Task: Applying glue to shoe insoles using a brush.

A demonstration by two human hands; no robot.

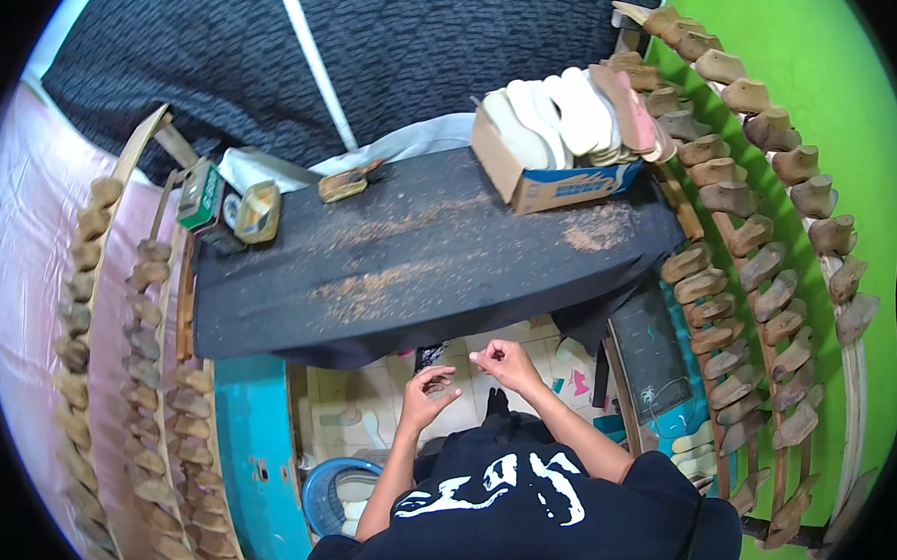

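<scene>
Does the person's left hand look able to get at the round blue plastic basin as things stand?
Probably yes: the left hand is open with apparently nothing in its grip, and nothing visible blocks the basin, though bending may be needed.

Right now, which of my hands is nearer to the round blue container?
Your left. In the view, the left hand is above and to the right of the blue container; the right hand is farther off to the right.

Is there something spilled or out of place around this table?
Yes. Brown crumbs lie scattered across the dark table cover, thickly near the cardboard box; pink scraps lie on the tiled floor. Both look like uncleared waste.
</scene>
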